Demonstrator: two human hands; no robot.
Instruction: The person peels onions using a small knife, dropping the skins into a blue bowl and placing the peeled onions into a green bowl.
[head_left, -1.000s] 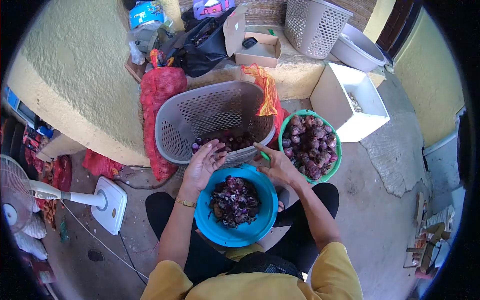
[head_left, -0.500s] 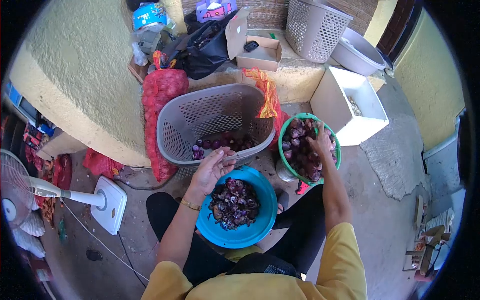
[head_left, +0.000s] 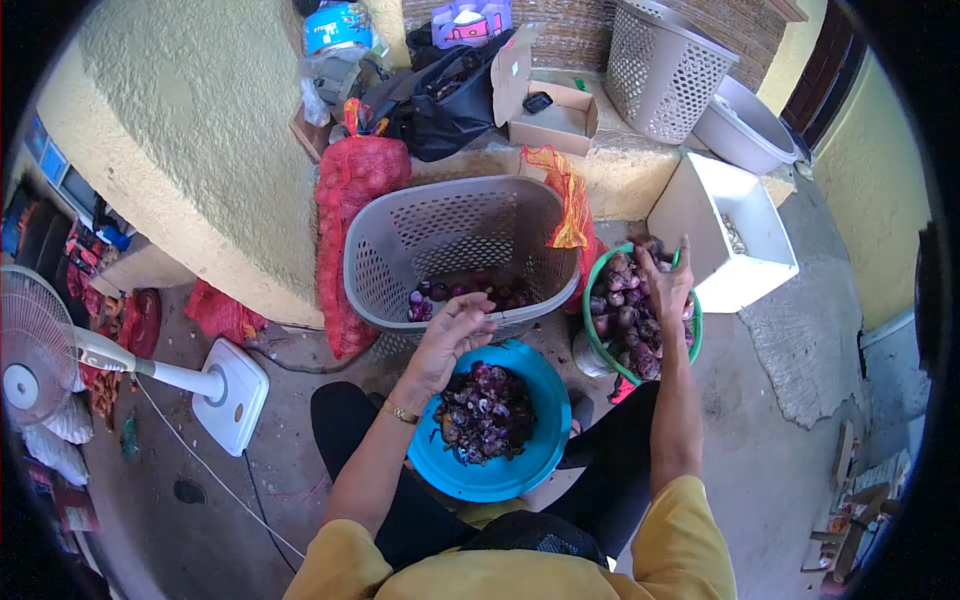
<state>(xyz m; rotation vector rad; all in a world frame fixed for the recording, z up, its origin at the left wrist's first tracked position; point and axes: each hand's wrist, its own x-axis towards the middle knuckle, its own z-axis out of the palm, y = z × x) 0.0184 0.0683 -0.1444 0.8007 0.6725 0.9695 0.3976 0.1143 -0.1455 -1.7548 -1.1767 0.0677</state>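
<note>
My left hand point(head_left: 452, 338) hovers over the upper left rim of the blue basin point(head_left: 548, 440), its fingers loosely curled and apart with nothing visible in them. Purple onion skins and scraps point(head_left: 485, 412) lie in that basin. At the right, my right hand point(head_left: 668, 285) is over the green basket point(head_left: 697, 335), its fingers spread at the far right side of the purple onions point(head_left: 622, 310). No onion shows in its grasp. Several onions point(head_left: 432, 293) lie at the bottom of the large grey laundry basket point(head_left: 455, 205), just beyond my left hand.
A red mesh sack point(head_left: 345, 240) stands left of the grey basket. Farther left are a white scale point(head_left: 232, 400) and a fan point(head_left: 35, 350). At the right stands a white foam box point(head_left: 715, 260). An open cardboard box point(head_left: 555, 115) and another basket point(head_left: 665, 75) sit behind.
The whole view has shifted, with most things now farther right and slightly lower. My right hand's fingers have spread wider over the green basket. My left hand stays near the blue basin.
</note>
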